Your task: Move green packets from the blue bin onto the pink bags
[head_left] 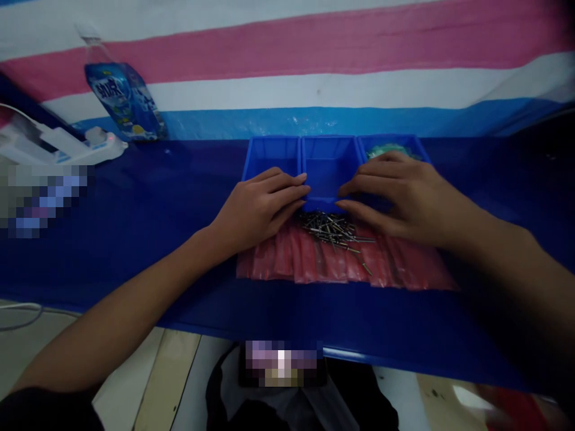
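Ctr bin (332,170): blue moulded plastic, open top, straight walls, stands mid-table betw. L bin (274,149) and R bin (421,149), same type. R bin contains green translucent material (390,148). Loose pile of slender mtl pins (330,230), dark and silver finish, lies directly in front of ctr bin on red plastic bags (309,263), thin, glossy, creased, laid in an overlapping row. L hand (263,203): part open, fingers near-straight and close tog., tips at ctr bin's L wall. R hand (404,191): part open, fingers bent, thumb apart from index, tips at ctr bin's R side. Nothing seen held in either; firm contact w/ walls can't be confirmed. Table (135,257): smooth, dk blue. Rear L: glossy printed pack (126,99), white power strip (92,149). Backdrop: striped plastic sheet (314,54).
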Demonstrator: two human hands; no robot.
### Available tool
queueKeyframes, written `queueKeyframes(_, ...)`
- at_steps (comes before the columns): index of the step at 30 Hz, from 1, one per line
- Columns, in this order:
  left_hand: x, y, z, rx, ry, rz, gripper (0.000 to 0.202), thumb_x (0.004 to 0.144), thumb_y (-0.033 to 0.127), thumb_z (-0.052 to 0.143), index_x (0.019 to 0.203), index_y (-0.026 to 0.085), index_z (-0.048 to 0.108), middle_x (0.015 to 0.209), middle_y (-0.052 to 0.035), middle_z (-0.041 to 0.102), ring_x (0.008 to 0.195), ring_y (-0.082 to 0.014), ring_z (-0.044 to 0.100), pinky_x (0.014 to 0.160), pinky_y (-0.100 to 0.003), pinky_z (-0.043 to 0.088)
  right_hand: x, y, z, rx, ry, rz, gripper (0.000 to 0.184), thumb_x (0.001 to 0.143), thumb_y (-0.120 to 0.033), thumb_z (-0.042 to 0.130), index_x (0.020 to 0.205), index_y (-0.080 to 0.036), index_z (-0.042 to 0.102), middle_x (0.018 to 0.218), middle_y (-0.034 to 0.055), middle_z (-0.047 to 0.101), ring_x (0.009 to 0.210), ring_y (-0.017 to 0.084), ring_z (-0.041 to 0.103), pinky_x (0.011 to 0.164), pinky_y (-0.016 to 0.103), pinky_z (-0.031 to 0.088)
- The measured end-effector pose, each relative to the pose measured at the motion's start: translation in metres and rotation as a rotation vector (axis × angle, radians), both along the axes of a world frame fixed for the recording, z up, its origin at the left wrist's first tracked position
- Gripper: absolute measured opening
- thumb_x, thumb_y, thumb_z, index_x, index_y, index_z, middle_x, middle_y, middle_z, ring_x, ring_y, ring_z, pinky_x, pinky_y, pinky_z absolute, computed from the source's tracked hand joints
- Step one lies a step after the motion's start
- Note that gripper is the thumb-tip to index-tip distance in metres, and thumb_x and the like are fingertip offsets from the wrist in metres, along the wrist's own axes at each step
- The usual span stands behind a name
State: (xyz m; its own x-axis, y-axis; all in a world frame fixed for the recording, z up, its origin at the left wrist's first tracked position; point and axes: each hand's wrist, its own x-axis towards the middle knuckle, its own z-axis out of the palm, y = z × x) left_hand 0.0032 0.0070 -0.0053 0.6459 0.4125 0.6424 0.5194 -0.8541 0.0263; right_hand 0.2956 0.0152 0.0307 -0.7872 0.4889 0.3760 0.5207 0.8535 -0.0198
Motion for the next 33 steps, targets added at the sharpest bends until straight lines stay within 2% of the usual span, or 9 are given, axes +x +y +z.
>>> queueKeyframes(4,0.000,0.000,0.000,0.031,-0.012,-0.013,0.022,0.109,0.023,0.065,0.127,0.013,0.074,0.131,-0.0101,0.078,0.108,-0.0186,0.075,0.098,-0.034,0.065,0.000,0.000,-0.005,0.115,-0.058,-0.086,0.044,0.113,-0.053,0.046,0.120,-0.022,0.076,0.106,0.0112,0.081,0.101,0.031,0.071,0.096,0.050,0.046)
queueKeyframes(7,0.000,0.000,0.000,0.026,-0.013,-0.013,0.022,0.109,0.022,0.065,0.127,0.013,0.074,0.131,-0.0102,0.078,0.109,-0.0187,0.075,0.099,-0.034,0.065,-0.002,0.001,-0.012,0.205,-0.192,-0.139,0.059,0.114,-0.062,0.034,0.113,-0.020,0.076,0.107,0.0144,0.081,0.111,0.036,0.069,0.102,0.056,0.043)
queueKeyframes(10,-0.001,0.000,0.000,-0.006,-0.002,-0.002,0.023,0.110,0.023,0.063,0.128,0.014,0.074,0.132,-0.0102,0.077,0.112,-0.0190,0.075,0.101,-0.035,0.064,-0.005,0.001,-0.015,0.186,-0.238,-0.161,0.066,0.113,-0.065,0.027,0.096,-0.022,0.074,0.100,0.0139,0.080,0.111,0.036,0.068,0.104,0.060,0.043)
queueKeyframes(14,-0.001,0.000,0.001,-0.043,-0.001,-0.005,0.024,0.111,0.024,0.061,0.129,0.015,0.074,0.133,-0.0102,0.077,0.114,-0.0194,0.075,0.102,-0.036,0.065,-0.005,0.001,-0.013,0.118,-0.205,-0.170,0.067,0.112,-0.068,0.027,0.091,-0.025,0.074,0.097,0.0133,0.079,0.111,0.038,0.067,0.104,0.064,0.043)
queueKeyframes(18,0.000,0.000,0.002,-0.035,-0.014,-0.005,0.023,0.110,0.023,0.063,0.128,0.016,0.074,0.132,-0.0094,0.078,0.114,-0.0207,0.076,0.101,-0.038,0.065,-0.006,-0.003,-0.012,0.049,-0.146,-0.183,0.066,0.111,-0.067,0.033,0.096,-0.023,0.080,0.102,0.0181,0.079,0.111,0.041,0.067,0.111,0.070,0.040)
queueKeyframes(23,0.002,-0.002,0.002,-0.041,-0.014,0.013,0.022,0.111,0.024,0.062,0.127,0.018,0.075,0.130,-0.0083,0.078,0.115,-0.0218,0.077,0.102,-0.038,0.066,-0.018,-0.013,-0.011,0.109,-0.156,-0.254,0.063,0.112,-0.062,0.036,0.112,-0.016,0.080,0.099,0.0177,0.079,0.105,0.038,0.070,0.124,0.072,0.031)
queueKeyframes(26,0.002,-0.002,0.002,-0.048,0.001,0.027,0.023,0.112,0.025,0.060,0.128,0.018,0.075,0.131,-0.0071,0.078,0.116,-0.0216,0.077,0.103,-0.039,0.066,-0.030,-0.018,-0.011,0.043,-0.162,-0.279,0.066,0.113,-0.060,0.031,0.112,-0.016,0.080,0.098,0.0181,0.080,0.100,0.036,0.071,0.115,0.067,0.038)
queueKeyframes(29,0.001,-0.001,0.001,-0.047,0.019,0.038,0.025,0.113,0.028,0.057,0.129,0.019,0.073,0.133,-0.0063,0.077,0.116,-0.0203,0.076,0.103,-0.038,0.066,-0.041,-0.020,-0.014,-0.028,-0.112,-0.246,0.067,0.114,-0.059,0.026,0.119,-0.014,0.076,0.103,0.0179,0.079,0.095,0.035,0.072,0.097,0.056,0.046)
queueKeyframes(33,0.000,0.001,0.001,-0.012,0.039,0.035,0.029,0.115,0.032,0.051,0.132,0.018,0.071,0.134,-0.0064,0.077,0.117,-0.0200,0.075,0.102,-0.037,0.066,-0.049,-0.022,-0.016,-0.085,-0.103,-0.242,0.071,0.114,-0.062,0.021,0.117,-0.014,0.073,0.106,0.0179,0.076,0.095,0.033,0.069,0.082,0.046,0.046)
